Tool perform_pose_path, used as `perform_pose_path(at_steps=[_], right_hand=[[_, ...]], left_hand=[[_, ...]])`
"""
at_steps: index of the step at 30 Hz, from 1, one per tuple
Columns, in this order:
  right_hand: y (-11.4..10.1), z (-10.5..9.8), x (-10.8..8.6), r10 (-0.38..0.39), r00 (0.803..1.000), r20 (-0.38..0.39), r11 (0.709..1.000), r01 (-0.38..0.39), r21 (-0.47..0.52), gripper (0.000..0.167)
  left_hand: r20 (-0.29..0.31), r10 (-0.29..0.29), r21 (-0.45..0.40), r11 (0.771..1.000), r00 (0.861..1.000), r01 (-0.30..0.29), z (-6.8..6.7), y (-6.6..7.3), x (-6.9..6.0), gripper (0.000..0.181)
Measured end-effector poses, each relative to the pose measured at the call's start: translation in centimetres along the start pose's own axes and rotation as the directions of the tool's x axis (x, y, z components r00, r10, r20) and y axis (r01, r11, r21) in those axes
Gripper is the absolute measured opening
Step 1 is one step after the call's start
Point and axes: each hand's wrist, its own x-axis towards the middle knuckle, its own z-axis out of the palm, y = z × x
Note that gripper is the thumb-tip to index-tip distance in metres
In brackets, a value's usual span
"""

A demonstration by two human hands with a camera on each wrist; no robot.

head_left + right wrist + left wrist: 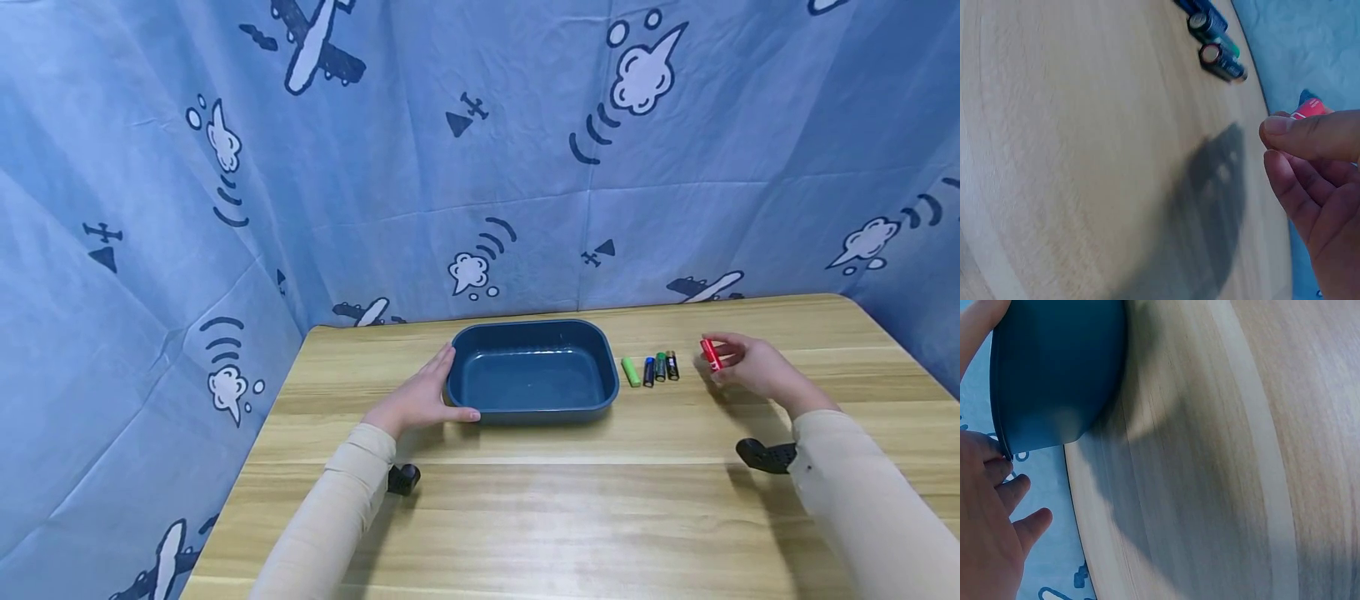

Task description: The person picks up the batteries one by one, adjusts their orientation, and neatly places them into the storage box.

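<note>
Well, your left hand (418,398) spans the left end of the blue container (540,417), unclenched: its thumb lies along the near rim, and its fingers reach up the left side, touching. The container sits just to the right of that palm, on the table (525,517). This light brace looks fit for steadying it; a hard push on one rim could tip it, so share the pressure between thumb and fingers.

Farther right, between your hands, four batteries lie side by side: a light green battery (631,372), a blue battery (648,372), a dark green battery (661,367) and a black battery (672,366), the last one nearest your right fingertips.

At the far right, your right hand (753,367) pinches a red battery (711,355) between thumb and fingers, at that hand's left side, its far end leaning left. The hand's shadow falls apart from it, so the battery seems raised. In the right wrist view your thumb covers much of it, so how deep the pinch goes cannot be told. A round body may twist between fingertips: set thumb and fingers opposite each other near its middle, firm but not hard, with the lower fingers well clear of the black battery.
</note>
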Motion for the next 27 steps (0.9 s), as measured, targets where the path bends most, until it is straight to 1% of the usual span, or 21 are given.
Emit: perform_pose_path(at_steps=[7, 11, 16, 23, 27], right_hand=[[-1.9, 0.1, 0.2, -0.067, 0.998, -0.007, 0.998, 0.067, -0.011, 0.067], [-3.3, 0.3, 0.1, -0.087, 0.996, -0.003, 0.996, 0.087, 0.014, 0.068], [-4.6, 0.5, 0.1, -0.074, 0.997, 0.0, 0.997, 0.074, 0.031, 0.068], [-6.0, 0.7, 0.1, -0.078, 0.997, -0.021, 0.997, 0.078, 0.01, 0.069], [-6.8, 0.8, 0.1, -0.047, 0.998, -0.032, 0.999, 0.047, 0.005, 0.069]], left_hand=[[0.005, 0.008, -0.027, 1.0, 1.0, -0.008, -0.2, 0.2, -0.2, 0.117], [0.006, 0.004, -0.035, 0.999, 1.0, -0.004, -0.2, 0.3, -0.3, 0.117], [0.007, -0.002, -0.043, 0.999, 1.0, 0.002, -0.2, 0.4, -0.3, 0.116], [0.025, -0.022, -0.04, 0.999, 0.999, 0.023, -0.2, 0.4, -0.2, 0.116], [0.023, -0.016, -0.04, 0.999, 1.0, 0.017, -0.2, 0.3, -0.1, 0.117]])
